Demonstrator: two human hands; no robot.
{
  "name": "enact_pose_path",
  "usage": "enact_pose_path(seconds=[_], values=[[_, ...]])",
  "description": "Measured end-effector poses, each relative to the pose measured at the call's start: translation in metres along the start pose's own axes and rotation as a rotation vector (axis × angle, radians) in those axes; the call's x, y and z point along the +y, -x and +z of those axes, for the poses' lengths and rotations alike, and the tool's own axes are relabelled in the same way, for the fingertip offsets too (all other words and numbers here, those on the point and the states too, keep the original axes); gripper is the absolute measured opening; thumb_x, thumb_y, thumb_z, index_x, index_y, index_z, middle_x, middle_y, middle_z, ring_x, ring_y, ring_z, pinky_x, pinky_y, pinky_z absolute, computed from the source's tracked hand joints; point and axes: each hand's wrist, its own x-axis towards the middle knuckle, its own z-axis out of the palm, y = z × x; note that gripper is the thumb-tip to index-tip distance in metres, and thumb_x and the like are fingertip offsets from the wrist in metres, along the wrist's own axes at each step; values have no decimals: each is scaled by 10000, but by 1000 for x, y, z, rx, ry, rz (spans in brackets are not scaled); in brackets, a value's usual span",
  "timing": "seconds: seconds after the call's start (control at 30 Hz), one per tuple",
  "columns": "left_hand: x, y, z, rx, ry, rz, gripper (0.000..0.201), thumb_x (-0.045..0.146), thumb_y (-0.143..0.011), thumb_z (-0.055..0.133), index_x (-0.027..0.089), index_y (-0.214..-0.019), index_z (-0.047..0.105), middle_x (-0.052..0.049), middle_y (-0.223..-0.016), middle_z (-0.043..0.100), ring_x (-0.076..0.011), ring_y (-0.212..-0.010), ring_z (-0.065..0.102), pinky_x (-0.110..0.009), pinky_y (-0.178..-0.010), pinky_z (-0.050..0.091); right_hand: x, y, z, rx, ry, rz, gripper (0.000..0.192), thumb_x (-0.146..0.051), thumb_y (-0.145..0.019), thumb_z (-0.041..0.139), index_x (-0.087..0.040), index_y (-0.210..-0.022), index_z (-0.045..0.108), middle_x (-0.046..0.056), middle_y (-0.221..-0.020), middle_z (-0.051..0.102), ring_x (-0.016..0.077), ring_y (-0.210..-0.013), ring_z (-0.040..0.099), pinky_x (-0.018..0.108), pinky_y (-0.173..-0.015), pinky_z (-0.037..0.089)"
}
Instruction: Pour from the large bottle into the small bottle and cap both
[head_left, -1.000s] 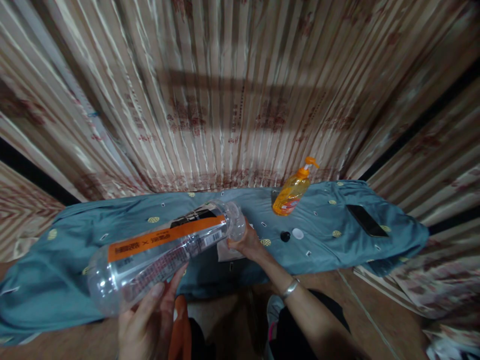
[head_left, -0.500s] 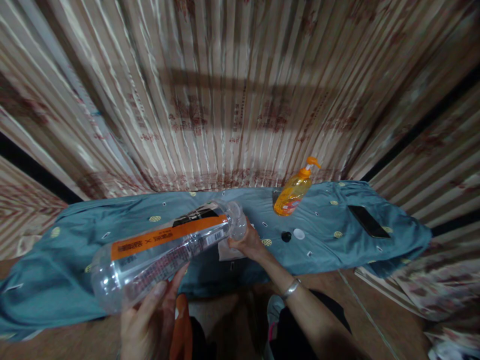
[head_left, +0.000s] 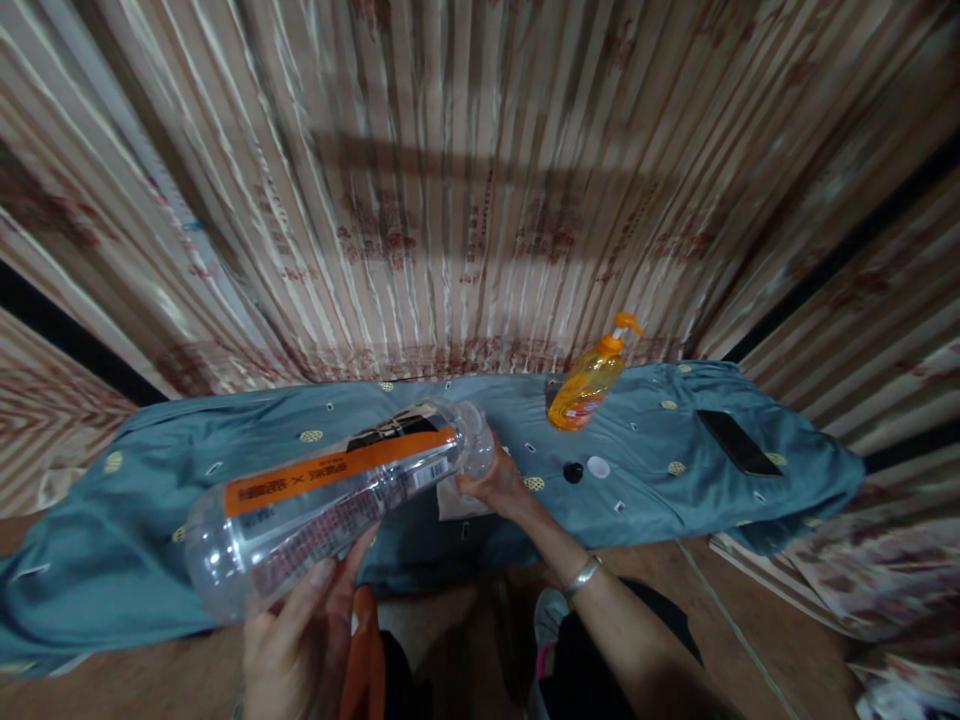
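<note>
A large clear plastic bottle with an orange band on its label lies nearly level above a table draped in blue cloth. My left hand cups its base from below, near the bottom edge of the view. My right hand grips the bottle's neck end, over a white cloth or paper that lies on the blue cover. A silver bracelet sits on my right wrist. Whether the bottle's mouth is capped is hidden by my fingers.
An orange pump bottle stands at the back of the table. A small black cap and a white cap lie in front of it. A dark phone rests at the right. Striped curtains hang close behind.
The bottle and both hands have stayed almost still; only the view has shifted slightly.
</note>
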Motion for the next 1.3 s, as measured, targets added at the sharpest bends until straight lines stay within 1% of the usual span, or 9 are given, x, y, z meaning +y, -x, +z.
enact_pose_path(seconds=[0.13,0.27,0.47,0.63,0.77,0.93,1.1,1.23,1.3], values=[[-2,-2,-3,-11,-3,-10,545,240,-651,853,307,-1173,711,-27,-1290,696,-364,-1338,538,-571,-1064,476,2,-1,1,15,26,-25,637,-236,-628,738,-244,-1239,556,47,-1080,758,273,-971,735,406,-858,601],[0,-1,-2,-14,-15,1,611,209,-614,871,313,-1193,706,-25,-1315,685,-373,-1331,542,-576,-1052,494,4,-1,2,11,27,-19,631,-219,-626,732,-257,-1232,562,28,-1053,762,258,-939,742,375,-828,605],[-1,-1,-2,-18,-5,-15,574,212,-608,872,302,-1152,713,-13,-1257,712,-357,-1340,538,-545,-1086,474,0,0,-1,0,40,0,661,-223,-635,755,-277,-1257,539,34,-1091,752,270,-983,734,392,-848,603],[-1,0,-2,3,7,-12,583,224,-616,879,304,-1170,714,-21,-1288,698,-363,-1300,572,-573,-1051,500,-1,1,-1,9,38,-14,609,-208,-628,751,-271,-1204,565,32,-1080,755,268,-990,731,389,-861,600],[-1,-1,-2,6,24,4,552,225,-611,886,283,-1136,731,-45,-1241,717,-369,-1279,587,-580,-1013,529,3,1,1,15,35,-30,540,-238,-629,751,-250,-1144,588,44,-1054,753,279,-966,732,408,-840,605],[-3,-4,-5,0,58,3,541,224,-574,902,267,-1089,745,-66,-1143,747,-385,-1196,642,-608,-957,554,10,0,3,25,25,-35,579,-259,-628,755,-227,-1176,570,67,-1008,755,282,-912,732,420,-823,603],[-3,-3,-6,-7,68,5,540,222,-560,908,272,-1073,748,-56,-1122,752,-373,-1180,652,-607,-961,550,10,0,3,25,13,-46,607,-274,-627,757,-221,-1201,566,72,-1039,749,272,-923,728,411,-834,597],[-3,-3,-5,-16,47,3,498,244,-581,906,264,-1055,755,-57,-1144,746,-361,-1207,637,-567,-959,564,7,-1,2,24,49,-54,549,-254,-631,749,-247,-1158,597,61,-1078,747,266,-953,727,404,-850,597],[-2,-3,-3,-16,36,-1,517,242,-574,909,263,-1067,756,-57,-1184,734,-362,-1254,604,-540,-969,566,7,-1,3,27,61,-55,531,-248,-634,740,-248,-1147,603,56,-1074,749,270,-964,727,407,-853,600]])
